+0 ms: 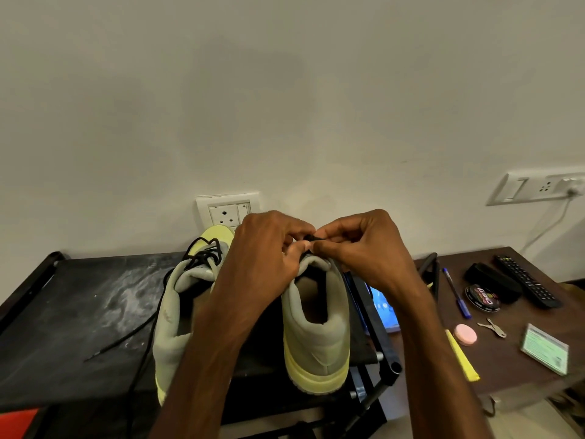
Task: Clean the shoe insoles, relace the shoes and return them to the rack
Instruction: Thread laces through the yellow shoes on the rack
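Grey-green shoe, yellow sole; left hand and right hand pinch its black lace.

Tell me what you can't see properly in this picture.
Head view:
- right shoe eyelets: hidden behind the left hand and right hand, which pinch the lace
- insoles: lost in the dark shoe openings
- card writing: too small
- blue screen: partly behind the rack bar

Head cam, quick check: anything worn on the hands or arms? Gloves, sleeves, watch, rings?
Nothing worn that shows. Left hand and right hand are bare: no gloves, no rings visible. The left forearm and right forearm are bare to the frame's bottom edge: no sleeve, watch or band in view.
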